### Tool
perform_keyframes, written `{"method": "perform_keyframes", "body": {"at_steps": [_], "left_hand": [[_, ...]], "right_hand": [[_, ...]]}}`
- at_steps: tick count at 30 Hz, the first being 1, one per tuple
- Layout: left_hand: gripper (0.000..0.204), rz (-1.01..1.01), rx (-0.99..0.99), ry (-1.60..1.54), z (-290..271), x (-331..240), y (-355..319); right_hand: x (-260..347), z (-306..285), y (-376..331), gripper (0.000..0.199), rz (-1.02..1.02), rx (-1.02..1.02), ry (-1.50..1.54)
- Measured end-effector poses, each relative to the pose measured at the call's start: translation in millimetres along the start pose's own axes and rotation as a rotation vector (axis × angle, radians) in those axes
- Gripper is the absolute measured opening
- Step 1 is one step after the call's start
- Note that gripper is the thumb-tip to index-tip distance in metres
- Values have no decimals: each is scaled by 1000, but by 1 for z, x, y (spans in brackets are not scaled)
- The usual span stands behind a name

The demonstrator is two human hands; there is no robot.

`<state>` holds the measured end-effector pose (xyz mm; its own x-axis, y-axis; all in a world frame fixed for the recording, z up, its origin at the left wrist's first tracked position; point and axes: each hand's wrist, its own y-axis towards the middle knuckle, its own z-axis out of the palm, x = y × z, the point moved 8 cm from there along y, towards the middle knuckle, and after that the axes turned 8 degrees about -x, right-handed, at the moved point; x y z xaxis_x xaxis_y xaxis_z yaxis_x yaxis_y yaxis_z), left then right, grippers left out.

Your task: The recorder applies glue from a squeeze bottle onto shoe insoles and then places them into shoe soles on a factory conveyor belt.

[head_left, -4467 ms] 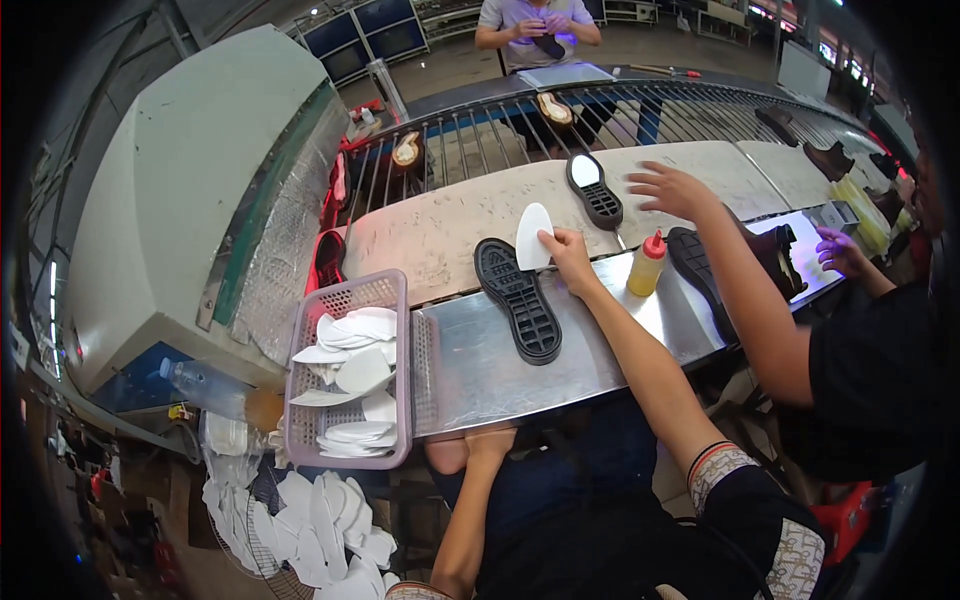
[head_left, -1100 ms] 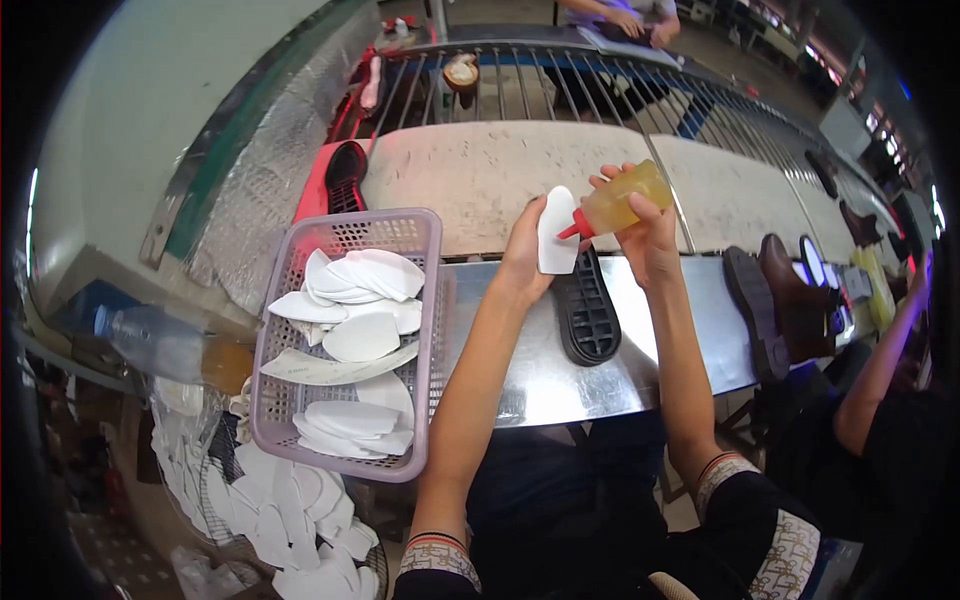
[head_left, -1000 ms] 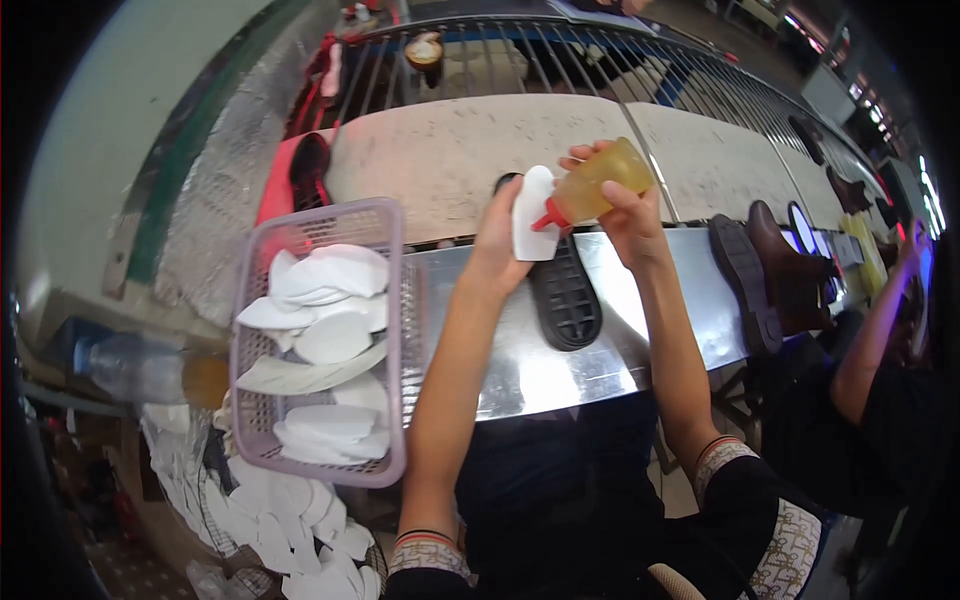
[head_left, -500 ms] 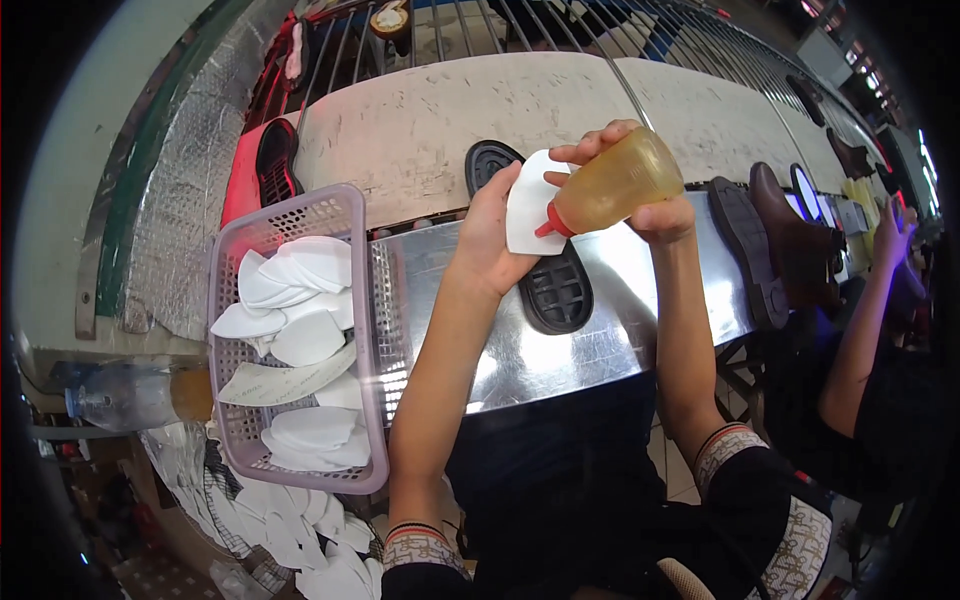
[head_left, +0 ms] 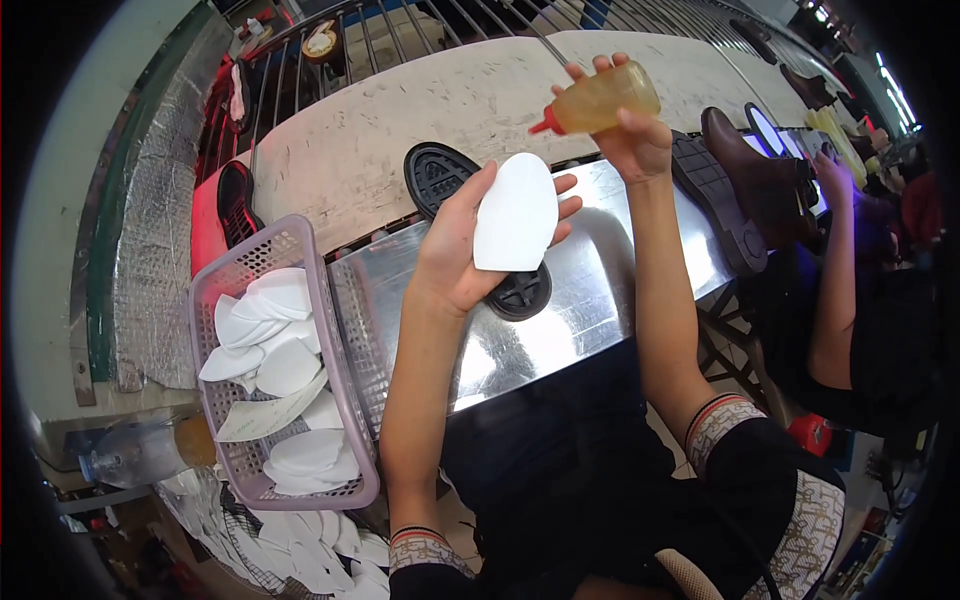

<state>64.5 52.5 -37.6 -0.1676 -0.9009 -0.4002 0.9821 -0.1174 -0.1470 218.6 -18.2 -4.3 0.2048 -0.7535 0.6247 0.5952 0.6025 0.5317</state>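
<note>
My left hand (head_left: 445, 250) holds a white, tongue-shaped sheet piece (head_left: 517, 212), thumb along its left edge and fingertips showing past its right edge. Below it lies a black shoe sole (head_left: 435, 172), tread upward; the piece and hand cover its middle, while its heel shows underneath. Up and to the right, my right hand (head_left: 640, 148) grips a squeeze bottle (head_left: 608, 98) of yellowish liquid, tilted nearly level. Its red nozzle points left, apart from the white piece. Whether liquid lies on the piece I cannot make out.
A lilac basket (head_left: 338, 390) of white pieces (head_left: 288, 366) stands at left, with more pieces (head_left: 300, 550) below. Beside the metal worktop (head_left: 590, 260) are a dark sole (head_left: 715, 205) and a brown boot (head_left: 745, 165) at right. Another person's arm (head_left: 835, 280) is beyond. A pale conveyor belt (head_left: 370, 120) runs behind.
The bottle has lifted up and away from the white piece, its nozzle no longer at the surface. My left hand has opened out under the piece. The whole view has shifted somewhat.
</note>
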Motion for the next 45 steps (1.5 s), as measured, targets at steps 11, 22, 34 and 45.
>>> {"method": "perform_keyframes", "body": {"at_steps": [11, 22, 34, 45], "left_hand": [[55, 794, -777, 1299, -17, -98, -31], [53, 695, -1289, 2264, -22, -107, 1], [60, 583, -1012, 2461, -47, -87, 5], [100, 335, -870, 2482, -46, -87, -7]], "right_hand": [[-84, -102, -17, 63, 119, -869, 867], [-96, -80, -19, 76, 184, -872, 1075], [-102, -76, -22, 37, 342, -847, 1152], [-104, -80, -26, 41, 365, -879, 1097]]}}
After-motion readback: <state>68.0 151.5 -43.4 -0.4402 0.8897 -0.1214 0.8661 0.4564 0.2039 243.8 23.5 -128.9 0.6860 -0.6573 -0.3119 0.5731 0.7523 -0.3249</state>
